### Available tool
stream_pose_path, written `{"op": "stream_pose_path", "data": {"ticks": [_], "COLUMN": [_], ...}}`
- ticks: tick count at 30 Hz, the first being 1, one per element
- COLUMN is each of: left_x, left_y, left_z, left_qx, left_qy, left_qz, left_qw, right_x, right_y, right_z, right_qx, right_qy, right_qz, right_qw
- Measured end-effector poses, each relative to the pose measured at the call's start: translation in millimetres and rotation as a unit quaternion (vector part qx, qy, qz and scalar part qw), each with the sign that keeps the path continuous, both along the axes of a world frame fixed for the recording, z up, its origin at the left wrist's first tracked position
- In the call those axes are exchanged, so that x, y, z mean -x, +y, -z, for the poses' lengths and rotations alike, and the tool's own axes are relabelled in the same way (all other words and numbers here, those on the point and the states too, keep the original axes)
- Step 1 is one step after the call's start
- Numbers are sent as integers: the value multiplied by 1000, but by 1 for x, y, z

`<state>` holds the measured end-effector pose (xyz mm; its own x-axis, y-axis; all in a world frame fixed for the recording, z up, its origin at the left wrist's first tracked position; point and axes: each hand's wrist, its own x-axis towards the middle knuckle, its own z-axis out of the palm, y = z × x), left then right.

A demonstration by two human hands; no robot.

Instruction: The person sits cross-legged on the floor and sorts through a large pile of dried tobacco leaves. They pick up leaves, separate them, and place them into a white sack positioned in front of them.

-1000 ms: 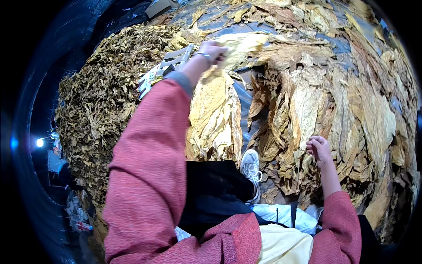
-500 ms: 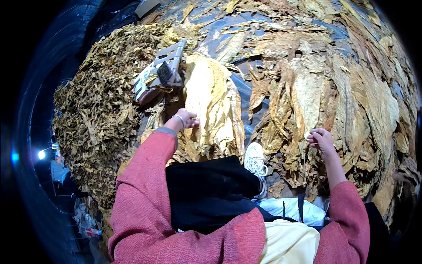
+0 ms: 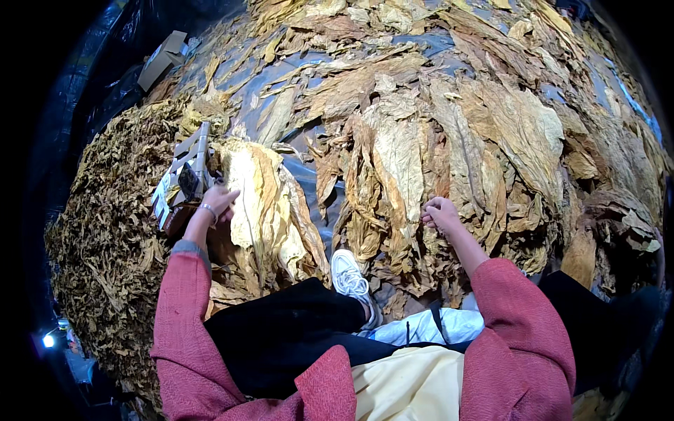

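My left hand (image 3: 220, 202), with a bracelet at its wrist, is at the left edge of a stack of pale yellow dried leaves (image 3: 256, 196), which look like tobacco. Its fingers are apart, and a fingertip overlaps the top leaf. To the right, my right hand (image 3: 441, 213) is closed in a pinch, low beside a long pale dried leaf (image 3: 397, 158) on a heap of browner leaves. Whatever lies between those fingertips is too small to make out. A slatted grey rack or crate (image 3: 196, 158) with a dark phone-like object (image 3: 187, 181) stands just beyond my left hand.
A large mound of crumpled brown leaves (image 3: 105, 231) fills the left side. Dark plastic sheeting (image 3: 302, 172) shows between the leaves. My white shoe (image 3: 349, 275) stands between the two piles. A cardboard box (image 3: 163, 59) lies at the far left.
The view has swung to the right, so everything sits further left in the picture. My left hand's fingers look more spread. My right hand has shifted slightly rightward from the pale leaf, still pinched.
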<state>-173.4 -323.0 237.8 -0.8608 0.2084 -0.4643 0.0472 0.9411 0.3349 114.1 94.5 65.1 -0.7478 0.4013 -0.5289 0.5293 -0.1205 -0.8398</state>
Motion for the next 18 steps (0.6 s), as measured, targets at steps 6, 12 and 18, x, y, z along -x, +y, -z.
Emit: {"op": "stream_pose_path", "data": {"ticks": [6,12,18], "left_x": [-30,-84,-150], "left_y": [183,272,270], "left_z": [-5,88,198], "left_qx": [-88,-13,-72], "left_qy": [7,45,110], "left_qz": [267,409,135], "left_qw": [960,911,982], "right_x": [-8,1,6], "right_y": [11,15,40], "right_z": [19,20,-31], "right_qx": [38,-42,-439], "right_qy": [-13,48,81], "right_qz": [29,27,34], "right_qw": [999,998,894]}}
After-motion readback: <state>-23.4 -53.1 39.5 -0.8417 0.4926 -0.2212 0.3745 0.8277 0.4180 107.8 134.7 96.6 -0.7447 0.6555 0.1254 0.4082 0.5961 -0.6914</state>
